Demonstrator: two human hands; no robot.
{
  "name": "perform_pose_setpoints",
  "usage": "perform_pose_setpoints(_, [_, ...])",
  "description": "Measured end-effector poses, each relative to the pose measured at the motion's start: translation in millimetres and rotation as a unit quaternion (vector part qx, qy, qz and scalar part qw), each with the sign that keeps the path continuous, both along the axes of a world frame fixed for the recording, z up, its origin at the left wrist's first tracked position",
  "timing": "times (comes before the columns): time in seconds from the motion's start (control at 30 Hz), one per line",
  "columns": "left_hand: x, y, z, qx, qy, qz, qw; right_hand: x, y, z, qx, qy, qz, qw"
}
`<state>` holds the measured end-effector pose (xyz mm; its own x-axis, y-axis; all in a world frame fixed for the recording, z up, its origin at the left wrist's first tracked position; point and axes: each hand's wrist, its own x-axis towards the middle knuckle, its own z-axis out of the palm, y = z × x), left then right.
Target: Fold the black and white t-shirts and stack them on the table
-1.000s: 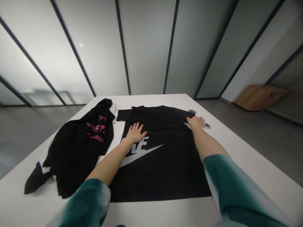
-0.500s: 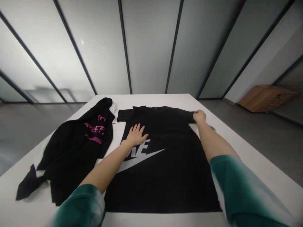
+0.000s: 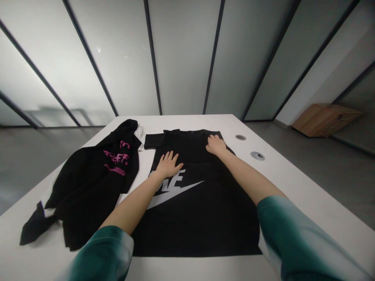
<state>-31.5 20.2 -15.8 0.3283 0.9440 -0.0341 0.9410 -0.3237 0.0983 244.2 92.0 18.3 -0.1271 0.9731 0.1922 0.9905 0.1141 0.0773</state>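
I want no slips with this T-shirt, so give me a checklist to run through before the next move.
1. Left hand flat on the black T-shirt: ok.
2. Right hand at the T-shirt's right shoulder: ok.
3. Right hand gripping cloth: cannot tell.
4. Both sleeves stretched out: not ok, only the left sleeve sticks out.
5. Bottom edge straight: ok where visible.
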Motion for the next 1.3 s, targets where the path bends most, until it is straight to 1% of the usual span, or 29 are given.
perform_pose_setpoints(0.1, [0.5, -1.1, 0.7, 0.003, 0.002, 0.003, 1.0, -10.6, -0.6, -6.5, -0.02, 0.05, 0.054, 0.997])
perform_pose_setpoints(0.17, [0.9, -1.7, 1.1, 0.004, 0.002, 0.003, 1.0, -11.2, -0.4, -8.8, -0.011, 0.085, 0.088, 0.992])
perform_pose_setpoints(0.2, [1.0, -1.9, 1.3, 0.003, 0.003, 0.002, 1.0, -9.5, -0.2, -10.0, 0.001, 0.098, 0.084, 0.992])
perform_pose_setpoints(0.23, [1.0, -2.0, 1.6, 0.001, 0.003, 0.002, 1.0, -6.7, 0.0, -11.4, 0.014, 0.107, 0.063, 0.992])
perform_pose_setpoints(0.3, [1.0, -1.8, 2.0, -0.002, 0.0, 0.002, 1.0, 1.3, 0.2, -15.8, 0.016, 0.11, -0.008, 0.994])
perform_pose_setpoints(0.37, [0.8, -1.5, 2.4, -0.002, -0.003, 0.001, 1.0, 10.1, -0.5, -22.0, -0.032, 0.099, -0.059, 0.993])
perform_pose_setpoints(0.4, [0.8, -1.3, 2.5, -0.001, -0.004, 0.002, 1.0, 13.8, -1.2, -25.2, -0.063, 0.093, -0.064, 0.992])
perform_pose_setpoints(0.47, [0.6, -1.0, 2.4, -0.003, -0.004, 0.002, 1.0, 19.3, -3.5, -29.7, -0.111, 0.084, -0.046, 0.989])
perform_pose_setpoints(0.5, [0.6, -0.8, 2.3, -0.005, -0.003, 0.002, 1.0, 20.8, -5.0, -30.6, -0.12, 0.082, -0.034, 0.989])
perform_pose_setpoints(0.57, [0.4, -0.5, 1.7, -0.008, -0.003, 0.004, 1.0, 21.9, -9.0, -29.1, -0.11, 0.087, -0.019, 0.99])
perform_pose_setpoints(0.7, [-0.1, 0.8, 0.4, -0.006, -0.006, 0.002, 1.0, 20.3, -21.4, -21.8, -0.056, 0.108, -0.004, 0.993])
perform_pose_setpoints(0.77, [-0.2, 1.4, 0.5, -0.003, -0.005, 0.002, 1.0, 19.5, -30.2, -21.4, -0.059, 0.108, 0.013, 0.992])
perform_pose_setpoints(0.83, [-0.3, 1.4, 1.4, -0.003, -0.001, 0.005, 1.0, 19.4, -39.1, -23.9, -0.089, 0.101, 0.007, 0.991])
perform_pose_setpoints(0.93, [-0.3, 0.0, 3.3, -0.006, 0.006, 0.006, 1.0, 20.5, -48.2, -29.3, -0.125, 0.096, -0.029, 0.987])
perform_pose_setpoints(1.0, [0.0, -1.7, 3.7, -0.006, 0.008, 0.006, 1.0, 21.5, -50.0, -31.8, -0.124, 0.1, -0.04, 0.986])
perform_pose_setpoints(1.1, [0.9, -2.3, 2.7, -0.002, 0.002, 0.008, 1.0, 22.4, -48.7, -33.7, -0.098, 0.111, -0.041, 0.988])
perform_pose_setpoints(1.17, [0.2, 2.4, 3.3, -0.008, -0.027, 0.01, 1.0, 23.3, -47.0, -35.0, -0.061, 0.124, -0.036, 0.99])
perform_pose_setpoints(1.23, [-4.2, 13.8, 7.0, -0.019, -0.109, 0.017, 0.994, 25.0, -45.4, -36.6, -0.019, 0.143, -0.03, 0.989])
perform_pose_setpoints(1.3, [-14.2, 31.2, 14.1, -0.014, -0.217, 0.067, 0.974, 27.1, -44.2, -38.3, 0.018, 0.163, -0.026, 0.986])
